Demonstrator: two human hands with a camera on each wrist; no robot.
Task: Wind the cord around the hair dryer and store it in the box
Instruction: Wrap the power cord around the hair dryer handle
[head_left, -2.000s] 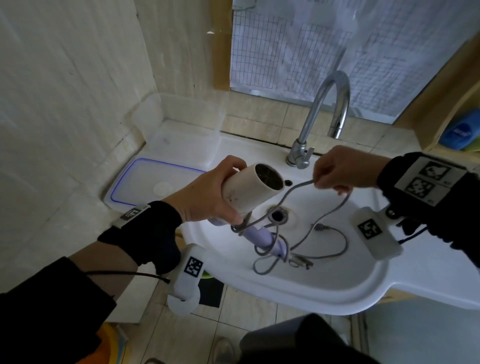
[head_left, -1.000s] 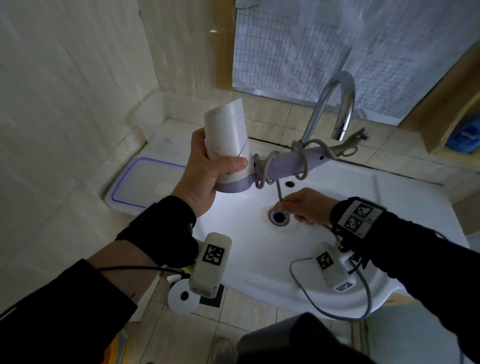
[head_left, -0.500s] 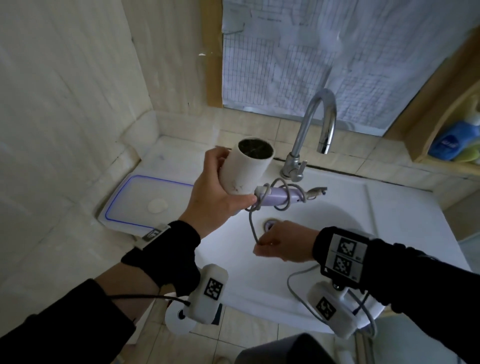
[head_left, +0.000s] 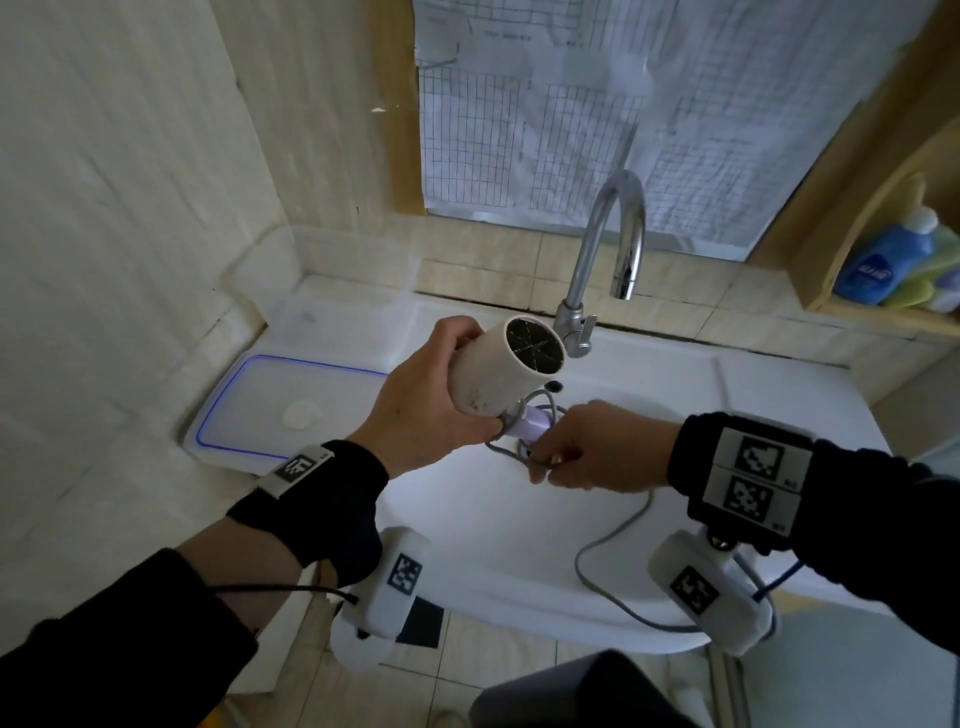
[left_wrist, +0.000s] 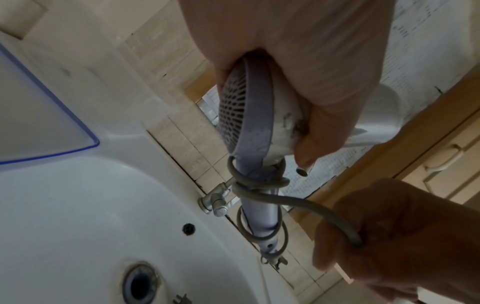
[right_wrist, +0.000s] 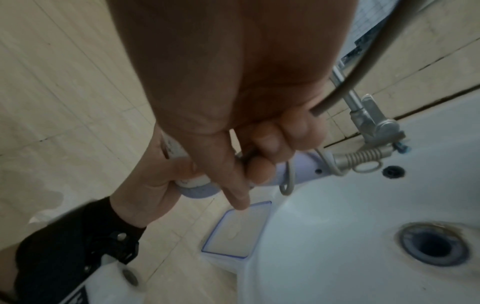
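A hair dryer (head_left: 498, 374) with a white barrel and a lilac handle (left_wrist: 259, 216) hangs over the sink. My left hand (head_left: 421, 410) grips the barrel, whose mouth faces up towards me. The grey cord (left_wrist: 298, 202) loops around the handle a few times. My right hand (head_left: 597, 447) pinches the cord (right_wrist: 363, 67) right beside the handle. The cord's slack (head_left: 608, 551) trails down over the sink's front edge. The clear plastic box (head_left: 270, 270) stands open in the back left corner, with its blue-rimmed lid (head_left: 244, 395) lying flat in front of it.
The white sink basin (head_left: 493, 530) lies under both hands, its drain (right_wrist: 433, 244) below them. A tall chrome faucet (head_left: 608, 244) stands just behind the dryer. Bottles (head_left: 883, 260) sit on a wooden shelf at the right. A tiled wall closes the left side.
My left hand has turned the dryer so its mouth faces me and the handle points away. My right hand has carried the cord around the handle and come up beside it.
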